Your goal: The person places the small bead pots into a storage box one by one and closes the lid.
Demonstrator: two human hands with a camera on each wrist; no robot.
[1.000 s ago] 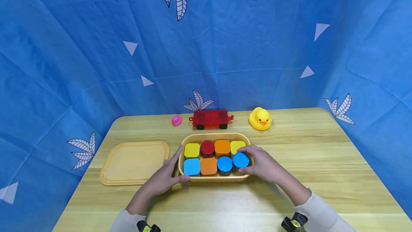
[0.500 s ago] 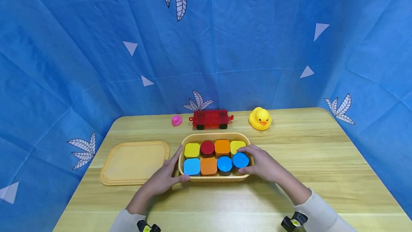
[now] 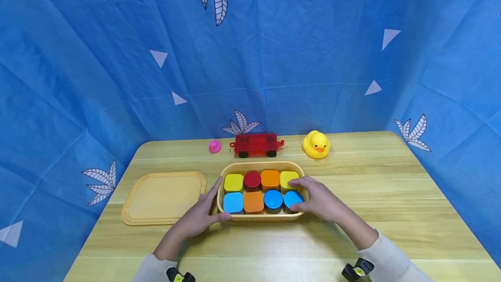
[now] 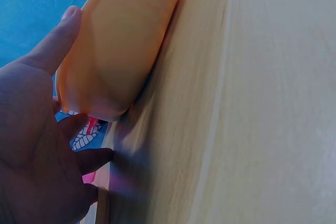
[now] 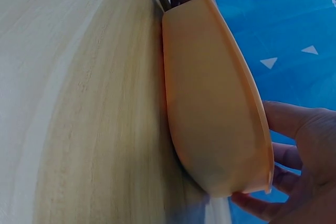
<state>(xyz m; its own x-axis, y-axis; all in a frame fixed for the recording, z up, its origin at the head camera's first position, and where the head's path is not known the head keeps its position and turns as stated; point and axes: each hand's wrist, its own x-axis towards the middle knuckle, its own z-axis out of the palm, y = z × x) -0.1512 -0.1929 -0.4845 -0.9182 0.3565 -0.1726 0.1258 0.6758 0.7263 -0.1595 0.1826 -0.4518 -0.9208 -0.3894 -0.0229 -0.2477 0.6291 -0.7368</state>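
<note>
A beige oval-ended box (image 3: 266, 217) stands on the table, holding two rows of coloured blocks, some square-topped, some round. At its left end my left hand (image 3: 195, 216) has the thumb over the front rim and the index finger along the end wall. My right hand (image 3: 318, 199) reaches over the right end, fingers spread above a round blue block (image 3: 291, 198) in the front corner. Its thumb overlaps that block, and the index fingertip overlaps the yellow block (image 3: 287, 177) behind. Beside the blue block sits another round blue block (image 3: 272, 199). The right wrist view shows the box's outer wall (image 5: 210, 93).
A flat beige lid-like tray (image 3: 164, 197) lies left of the box. Behind the box stand a small pink duck (image 3: 214, 146), a red toy wagon (image 3: 256, 144) and a yellow duck (image 3: 316, 144). A blue cloth (image 3: 313, 55) hangs behind the table.
The right-hand round blue block has dropped lower into the box's front right corner, out from between the right thumb and fingers. The left hand has stayed in place.
</note>
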